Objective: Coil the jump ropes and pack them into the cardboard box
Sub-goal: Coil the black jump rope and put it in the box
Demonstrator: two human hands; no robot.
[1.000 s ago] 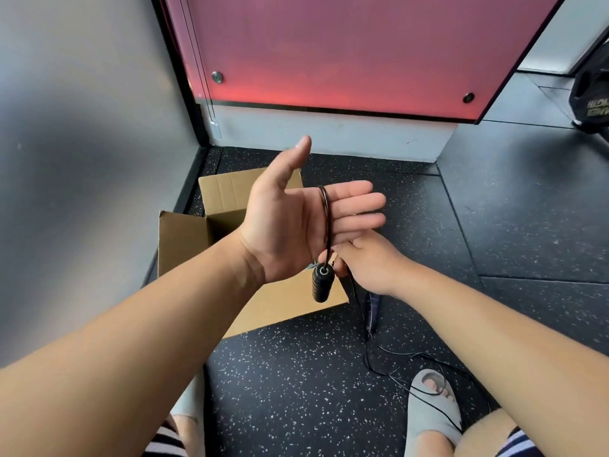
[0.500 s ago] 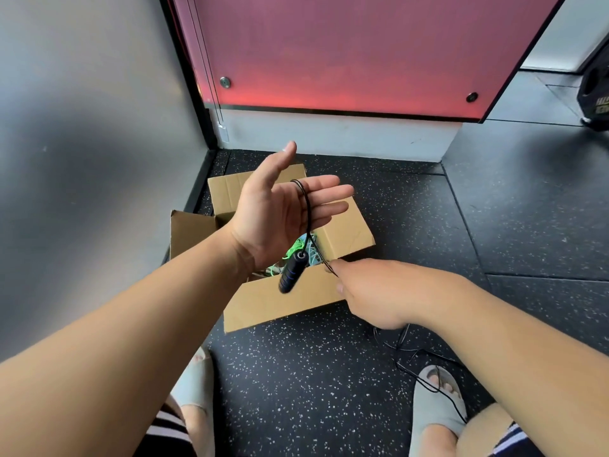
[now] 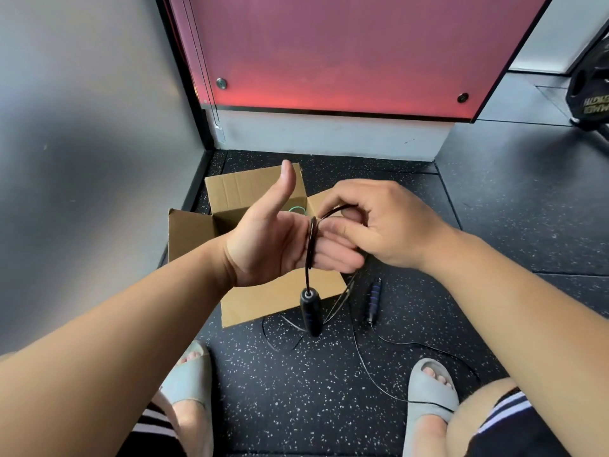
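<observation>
Head cam, speckled floor (image 3: 296, 390), red panel (image 3: 329, 54), jump rope (image 3: 311, 245) looped on flat L hand (image 3: 273, 245), R hand (image 3: 379, 225) pinching it

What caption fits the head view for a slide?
Black jump rope looped round the left hand, right hand pinching it, cardboard box below.

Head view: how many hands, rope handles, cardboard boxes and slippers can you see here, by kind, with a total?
Hands: 2, left hand and right hand, which pinches the black rope
Rope handles: 2, hanging handle and floor handle
Cardboard box: 1
Slippers: 2, left slipper and right slipper
Total: 7
</observation>
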